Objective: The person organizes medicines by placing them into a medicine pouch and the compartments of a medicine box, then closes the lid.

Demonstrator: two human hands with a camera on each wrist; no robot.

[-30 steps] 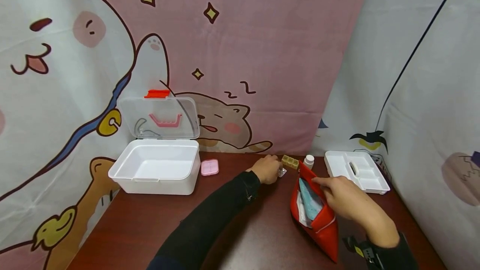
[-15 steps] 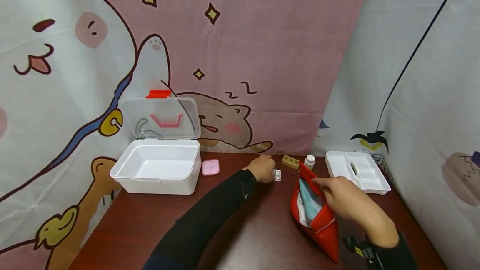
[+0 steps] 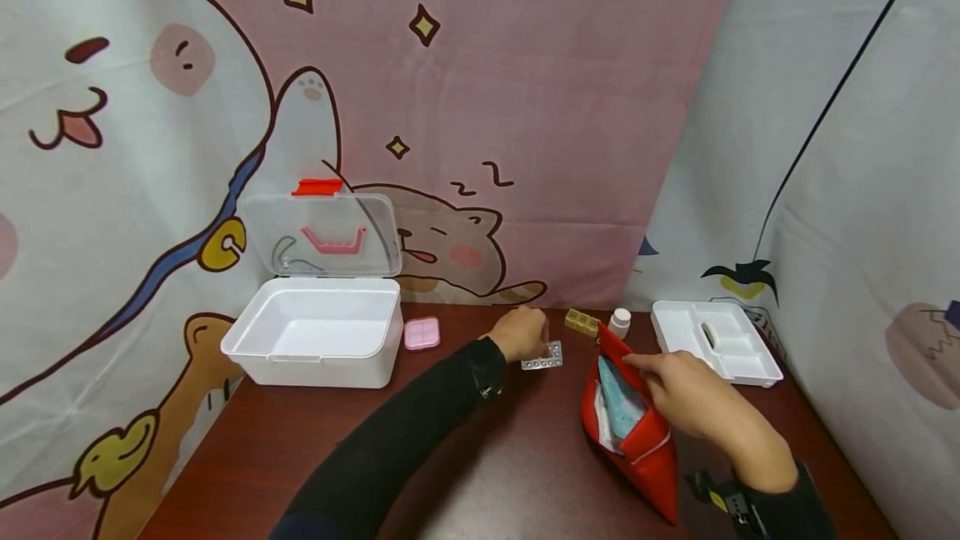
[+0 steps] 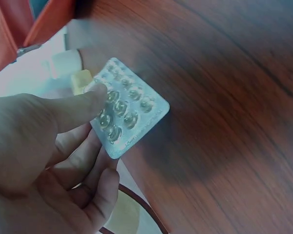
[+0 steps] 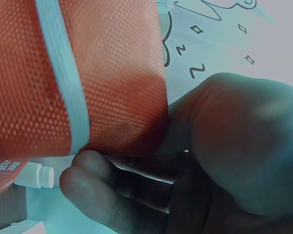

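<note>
My left hand point(image 3: 521, 334) pinches a silver blister pack point(image 4: 132, 109) between thumb and fingers, just above the back of the table. Clear bulging pockets face the left wrist camera. On the right, my right hand point(image 3: 701, 398) grips the upper edge of a red fabric pouch point(image 3: 654, 477), thumb on one side and fingers on the other in the right wrist view. The pouch gapes at the top. A light blue packet point(image 3: 619, 400) and white packets point(image 3: 604, 423) show inside it. A pale elastic band point(image 5: 63, 73) crosses the pouch's outside.
At the left stands a white box point(image 3: 311, 373) with its clear lid point(image 3: 262, 223) raised. Beside it lies a small pink case point(image 3: 422, 333). A gold-coloured small box point(image 3: 582, 322), a white bottle point(image 3: 619, 322) and a white divided tray point(image 3: 750, 369) line the back right.
My left hand has moved slightly left and back from the gold-coloured box, lifting the blister pack into clearer view. The right hand and pouch stay in place.
</note>
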